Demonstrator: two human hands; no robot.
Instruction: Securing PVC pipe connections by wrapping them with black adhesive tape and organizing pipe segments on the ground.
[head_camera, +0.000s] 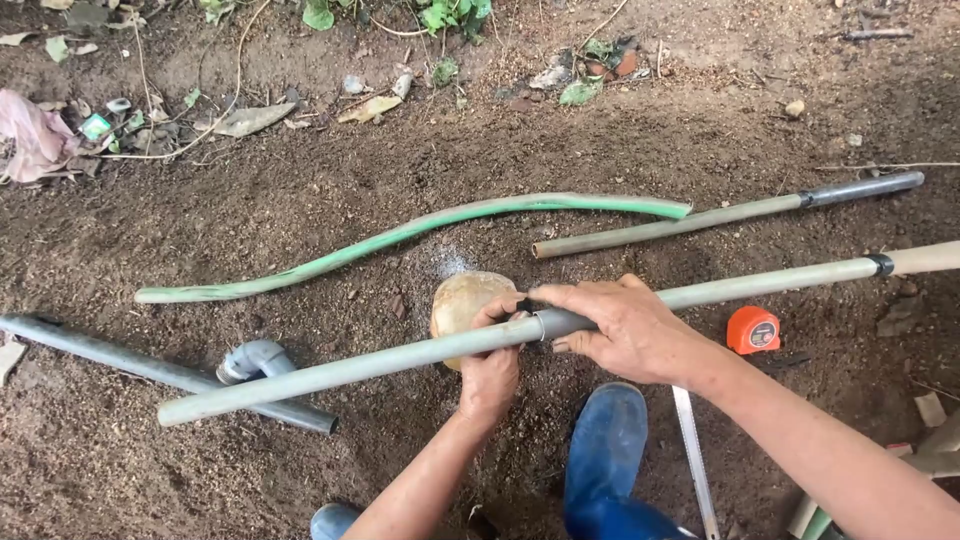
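Note:
A long grey plastic pipe (330, 372) lies across a tan stone (462, 298) on bare soil. My left hand (490, 372) grips the pipe from below, just left of a grey coupling sleeve (555, 322) on it. My right hand (625, 328) closes over the pipe and the sleeve from above, on the right side. The pipe's right stretch (790, 280) runs to the frame edge, with a black band near its end.
A bent green hose (400, 236), a second thin pipe (700, 219), a grey pipe (150, 370) with an elbow fitting (255, 357), an orange tape measure (752, 330), a saw blade (693, 450) and blue rubber boots (603, 455) lie around. Leaves and litter line the far edge.

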